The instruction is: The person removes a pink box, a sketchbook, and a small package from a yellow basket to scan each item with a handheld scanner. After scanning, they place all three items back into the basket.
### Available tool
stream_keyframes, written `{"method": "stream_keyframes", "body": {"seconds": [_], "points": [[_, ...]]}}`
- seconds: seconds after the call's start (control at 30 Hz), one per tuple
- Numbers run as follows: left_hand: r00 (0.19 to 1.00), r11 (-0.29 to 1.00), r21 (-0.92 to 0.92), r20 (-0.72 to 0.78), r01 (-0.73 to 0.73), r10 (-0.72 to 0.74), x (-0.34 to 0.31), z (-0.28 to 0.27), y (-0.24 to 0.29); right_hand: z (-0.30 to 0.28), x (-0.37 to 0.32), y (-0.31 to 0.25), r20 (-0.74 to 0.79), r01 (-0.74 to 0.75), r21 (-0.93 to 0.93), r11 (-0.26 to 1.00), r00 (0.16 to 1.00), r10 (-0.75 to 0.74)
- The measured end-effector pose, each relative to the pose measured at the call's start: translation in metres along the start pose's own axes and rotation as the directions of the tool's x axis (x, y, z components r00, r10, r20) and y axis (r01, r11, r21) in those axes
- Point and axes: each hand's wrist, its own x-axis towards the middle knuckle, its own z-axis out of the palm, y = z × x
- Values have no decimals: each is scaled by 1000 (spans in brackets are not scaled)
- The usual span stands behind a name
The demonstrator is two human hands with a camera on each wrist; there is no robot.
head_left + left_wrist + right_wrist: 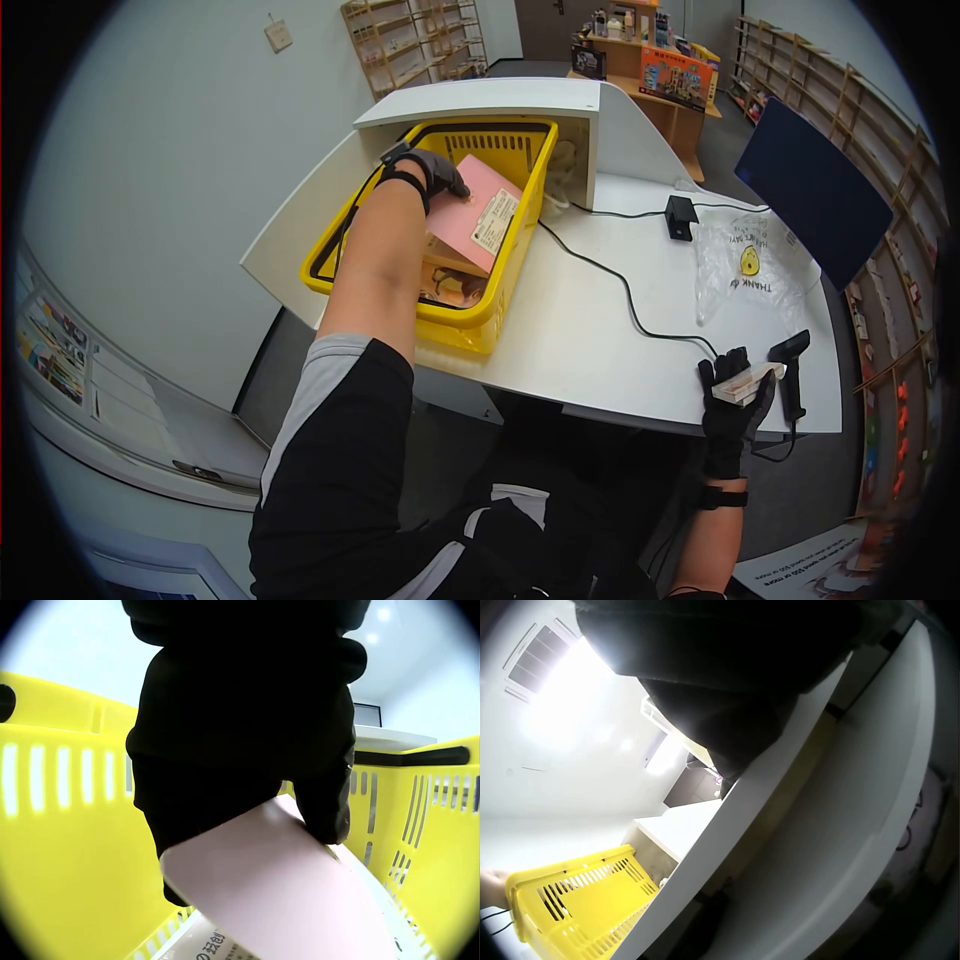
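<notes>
My gloved left hand [437, 172] reaches into a yellow shopping basket [487, 325] on the counter. It pinches the edge of a pink notebook [478, 212] with a white label. In the left wrist view the pink notebook [277, 889] tilts up between thumb and fingers, above a white item with printed characters [214, 943]. A brown picture-covered item [452, 286] lies lower in the basket. At the counter's front right, my gloved right hand [735, 425] holds a small pale box [748, 384] between thumb and fingers, beside a black barcode scanner [792, 375].
A clear plastic bag [745, 265] with printing lies on the white counter [600, 300], below a dark monitor [815, 195]. A small black box [681, 217] and a cable [632, 305] are nearby. Shelves [830, 80] stand behind on the right.
</notes>
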Motion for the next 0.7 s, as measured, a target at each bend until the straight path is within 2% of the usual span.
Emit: {"method": "stream_keyframes", "body": {"seconds": [0.07,0.1,0.17,0.2,0.23,0.27,0.33,0.37,0.43,0.53,0.57,0.6,0.67,0.7], "points": [[999,981,190,-35,40,-34,9,3,0,4,-1,0,-26,10,10,1000,1000,-10],[999,982,185,-34,48,-42,2,7,2,7,-1,1,-53,25,25,999,998,-24],[986,926,359,-157,117,-64,-20,12,13,7,-2,4,-87,34,36,999,996,-31],[976,884,443,-210,150,-60,-30,15,19,5,-2,3,-39,24,18,1000,999,-24],[980,884,446,-192,140,-58,-37,21,22,1,-3,1,4,20,-5,1000,1000,-20],[981,885,458,-193,84,7,-43,23,25,-2,-4,-3,49,18,-29,999,999,-17],[970,876,482,-200,-26,139,-54,22,31,-7,-1,-4,54,9,-43,999,998,-7],[972,874,484,-186,-38,145,-55,22,36,-9,-1,-3,69,-6,-47,999,998,9],[961,931,337,-182,-137,208,-53,18,54,-10,2,-2,73,-10,-60,998,997,14],[896,927,180,-250,-330,367,-72,21,85,1,1,9,-166,56,-26,998,984,-60],[864,896,199,-249,-397,438,-84,18,95,-10,14,14,107,-22,85,996,994,13],[823,849,217,-219,-483,524,-100,20,112,-11,22,9,357,-99,162,982,933,36],[778,745,495,-194,-447,597,-142,32,158,-5,14,10,76,-44,103,994,996,36],[711,685,485,-167,-544,683,-163,42,172,20,7,10,-127,-13,41,999,992,18]]}}
